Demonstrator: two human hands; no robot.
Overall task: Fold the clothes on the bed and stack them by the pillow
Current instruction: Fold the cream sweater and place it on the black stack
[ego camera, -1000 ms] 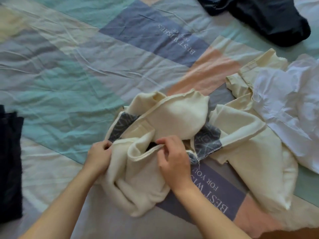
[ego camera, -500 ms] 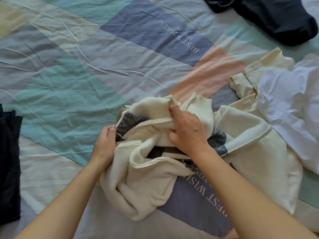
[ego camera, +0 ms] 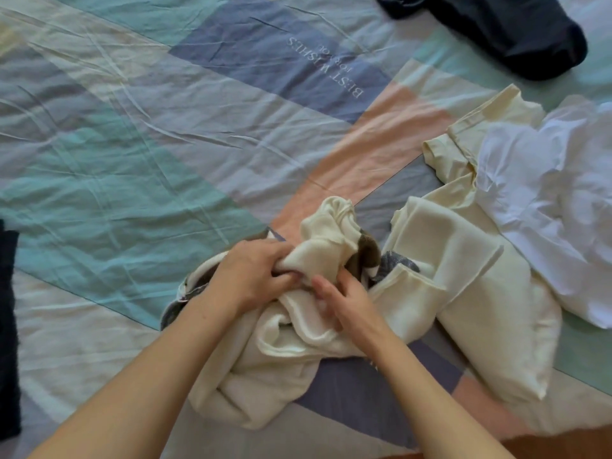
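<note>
Half a second ago the right hand reached up over the top of the cream garment while the left hand held its left edge. Now both hands have come together at the middle of the bundle, in the lower centre of the frame. The left hand has crossed in from the edge and its fingers are curled round a bunched fold of the cream cloth. The right hand sits just below it, fingers bent into the fabric and pinching a fold. The garment has drawn up into a tighter heap, with a patterned grey lining showing at both sides.

This looks like gathering or turning the piece out, not folding it yet; it is still crumpled on the bed cover. A second cream piece lies flat just to the right, touching the bundle, with a white garment over its far end. A dark garment lies at the upper right and another dark cloth at the left edge. No pillow or stack is in view, so most of the task remains.
</note>
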